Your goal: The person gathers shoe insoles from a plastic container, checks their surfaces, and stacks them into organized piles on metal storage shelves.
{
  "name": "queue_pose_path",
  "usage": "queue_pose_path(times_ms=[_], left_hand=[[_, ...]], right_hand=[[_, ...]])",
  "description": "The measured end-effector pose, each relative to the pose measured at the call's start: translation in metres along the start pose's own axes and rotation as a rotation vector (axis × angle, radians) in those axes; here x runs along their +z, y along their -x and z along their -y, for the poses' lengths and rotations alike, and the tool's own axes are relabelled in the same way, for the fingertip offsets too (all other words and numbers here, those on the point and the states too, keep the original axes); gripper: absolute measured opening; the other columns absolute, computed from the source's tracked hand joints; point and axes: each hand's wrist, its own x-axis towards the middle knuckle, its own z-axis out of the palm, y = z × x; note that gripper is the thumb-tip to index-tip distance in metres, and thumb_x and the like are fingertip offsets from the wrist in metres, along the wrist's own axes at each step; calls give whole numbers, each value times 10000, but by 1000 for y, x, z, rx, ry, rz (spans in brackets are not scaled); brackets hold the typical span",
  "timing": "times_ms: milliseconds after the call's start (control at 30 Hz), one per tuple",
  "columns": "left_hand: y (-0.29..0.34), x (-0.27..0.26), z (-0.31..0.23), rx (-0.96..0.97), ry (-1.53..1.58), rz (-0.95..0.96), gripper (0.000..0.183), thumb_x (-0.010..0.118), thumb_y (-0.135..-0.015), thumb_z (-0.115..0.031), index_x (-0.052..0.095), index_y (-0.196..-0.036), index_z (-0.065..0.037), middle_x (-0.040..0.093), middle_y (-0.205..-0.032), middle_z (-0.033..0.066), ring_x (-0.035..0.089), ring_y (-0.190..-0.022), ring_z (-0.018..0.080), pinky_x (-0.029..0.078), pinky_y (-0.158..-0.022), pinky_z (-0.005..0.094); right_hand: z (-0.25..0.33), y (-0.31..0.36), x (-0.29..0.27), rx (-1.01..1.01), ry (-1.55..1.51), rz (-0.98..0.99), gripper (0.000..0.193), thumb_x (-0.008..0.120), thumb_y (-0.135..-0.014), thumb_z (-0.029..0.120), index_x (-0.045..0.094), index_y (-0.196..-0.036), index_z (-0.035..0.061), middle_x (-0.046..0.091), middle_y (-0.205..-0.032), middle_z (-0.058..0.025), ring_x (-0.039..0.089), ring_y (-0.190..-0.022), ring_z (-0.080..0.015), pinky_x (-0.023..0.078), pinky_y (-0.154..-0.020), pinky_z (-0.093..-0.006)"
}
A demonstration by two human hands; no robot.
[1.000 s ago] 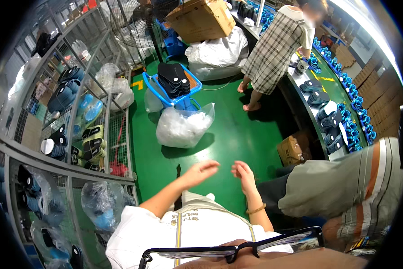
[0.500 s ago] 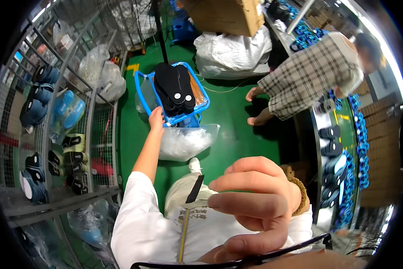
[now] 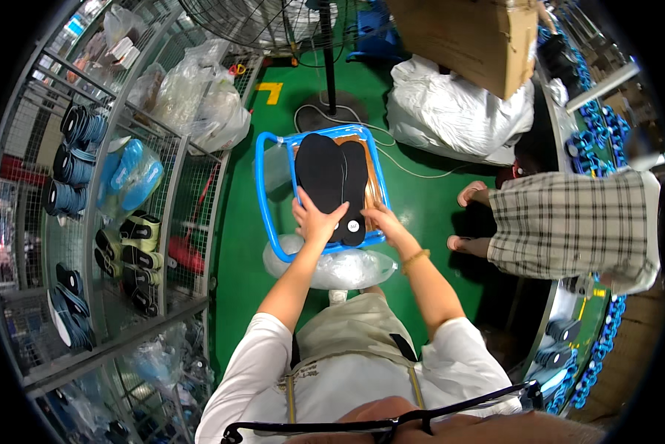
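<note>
Black insoles (image 3: 320, 174) lie in two stacks side by side, with round white stickers near the heel ends. They rest on a blue tubular frame (image 3: 263, 185) with a brown surface (image 3: 373, 181) showing at the right. My left hand (image 3: 316, 222) spans the heel end of the left stack, thumb on one side and fingers on the other. Beside the heel end of the right stack is my right hand (image 3: 389, 224), its fingers apart; how firmly it touches the stack cannot be made out. A clear plastic bag (image 3: 347, 270) hangs below the near edge of the frame.
At left, a metal rack (image 3: 173, 200) holds shoe parts and plastic bags. A fan (image 3: 331, 66) stands beyond the frame. A cardboard box (image 3: 465, 37) sits on a white sack (image 3: 458, 111). Another person (image 3: 569, 222) stands at right by a bench with blue-black parts.
My right hand has come down from close to the camera to the insoles. My left hand has moved from the frame's rim onto the left stack. The view has shifted.
</note>
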Motion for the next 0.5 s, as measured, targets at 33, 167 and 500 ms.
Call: queue_pose_path(times_ms=[33,167,500], left_hand=[[-6,2,-4,1,-52,-7,1084,690,-494,-484,14,-1290,-196,123,-1281,181,206,-1165,355,253,-857,554],[-29,13,8,5,-49,30,1088,722,-479,-332,8,-1292,-217,160,-1254,222,267,-1125,375,345,-808,518],[-61,-3,22,78,24,203,1118,717,-487,-241,-58,-1287,-152,192,-1214,275,335,-1064,393,308,-873,450]], right_hand=[[17,1,14,114,-88,110,702,608,-643,215,274,-1212,-24,444,-1097,-159,468,-969,-249,398,-784,-298],[11,-28,27,165,23,110,627,607,-629,262,359,-1152,19,493,-1041,-152,506,-919,-258,397,-782,-376],[2,-72,32,85,-11,-12,697,736,-532,126,364,-1110,12,521,-960,-122,529,-871,-226,480,-665,-350]])
